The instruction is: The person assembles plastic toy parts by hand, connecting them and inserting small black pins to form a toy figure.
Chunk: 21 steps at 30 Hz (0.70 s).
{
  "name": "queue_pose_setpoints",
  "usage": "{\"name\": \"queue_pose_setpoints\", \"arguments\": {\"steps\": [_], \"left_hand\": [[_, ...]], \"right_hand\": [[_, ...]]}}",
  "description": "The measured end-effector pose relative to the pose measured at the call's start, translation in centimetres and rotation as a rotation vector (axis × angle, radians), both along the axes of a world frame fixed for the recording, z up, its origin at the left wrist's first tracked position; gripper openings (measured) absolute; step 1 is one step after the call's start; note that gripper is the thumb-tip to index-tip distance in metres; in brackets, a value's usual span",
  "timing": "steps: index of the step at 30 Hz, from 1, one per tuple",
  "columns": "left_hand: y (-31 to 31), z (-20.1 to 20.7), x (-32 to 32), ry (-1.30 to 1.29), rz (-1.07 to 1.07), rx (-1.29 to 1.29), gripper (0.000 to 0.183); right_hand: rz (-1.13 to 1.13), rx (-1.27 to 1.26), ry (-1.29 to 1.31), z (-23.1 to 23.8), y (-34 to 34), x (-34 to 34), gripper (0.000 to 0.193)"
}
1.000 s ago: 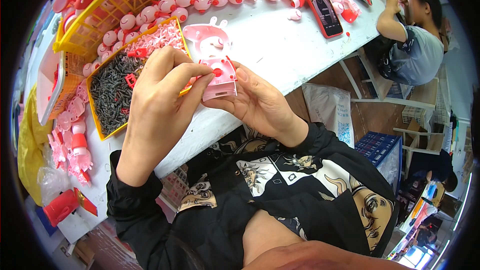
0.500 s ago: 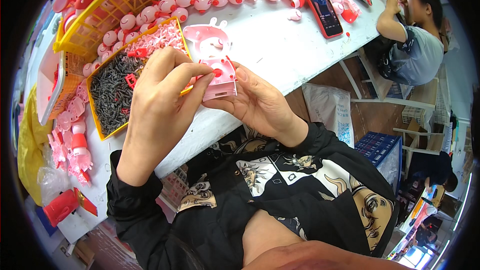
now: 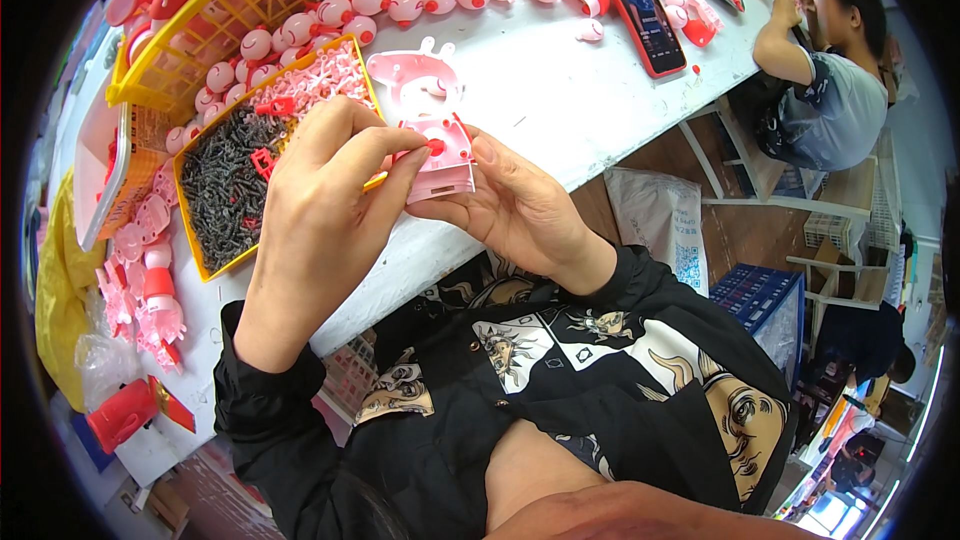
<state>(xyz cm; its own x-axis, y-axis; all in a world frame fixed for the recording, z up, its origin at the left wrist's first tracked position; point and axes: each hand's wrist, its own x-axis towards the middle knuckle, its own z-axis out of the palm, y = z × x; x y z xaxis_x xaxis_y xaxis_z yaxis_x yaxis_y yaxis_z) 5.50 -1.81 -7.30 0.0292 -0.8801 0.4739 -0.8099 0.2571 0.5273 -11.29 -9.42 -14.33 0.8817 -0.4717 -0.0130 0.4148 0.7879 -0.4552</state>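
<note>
My right hand holds a pink plastic housing between thumb and fingers, above the table's front edge. At the housing's upper face, my left hand pinches a small red plastic part with thumb and forefinger. The fingertips hide some of that part. Just beyond lies a pink shell with two ears, flat on the white table. Beneath and behind my left hand is a yellow tray of dark screws and small pink parts, with a few red pieces on top.
A yellow basket of pink and red parts stands behind the tray, with rows of pink-white balls beside it. A red-cased phone lies farther right. Left are a white bin and a red cup-like object. Another person sits far right.
Both hands and the pink housing stay almost in place, with only a tiny shift. The picture on the phone's screen has changed slightly.
</note>
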Motion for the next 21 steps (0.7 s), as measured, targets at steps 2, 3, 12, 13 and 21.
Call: {"name": "queue_pose_setpoints", "arguments": {"steps": [2, 3, 12, 13, 21], "left_hand": [[0.05, 0.01, 0.01, 0.000, 0.002, 0.007, 0.014], [0.03, -0.01, 0.00, 0.003, 0.000, 0.003, 0.014], [-0.11, -0.15, -0.15, 0.016, 0.001, 0.008, 0.013], [-0.12, -0.20, -0.16, 0.023, 0.003, 0.014, 0.013], [-0.03, -0.21, -0.09, 0.020, 0.000, 0.009, 0.013]], "right_hand": [[0.001, 0.002, -0.003, -0.01, 0.03, 0.07, 0.046], [0.002, 0.009, -0.006, 0.02, 0.03, 0.07, 0.046], [-0.004, 0.015, -0.020, -0.19, -0.07, 0.00, 0.046], [-0.005, 0.019, -0.023, -0.24, -0.09, -0.01, 0.047], [0.002, 0.031, -0.027, -0.38, -0.03, -0.06, 0.047]]}}
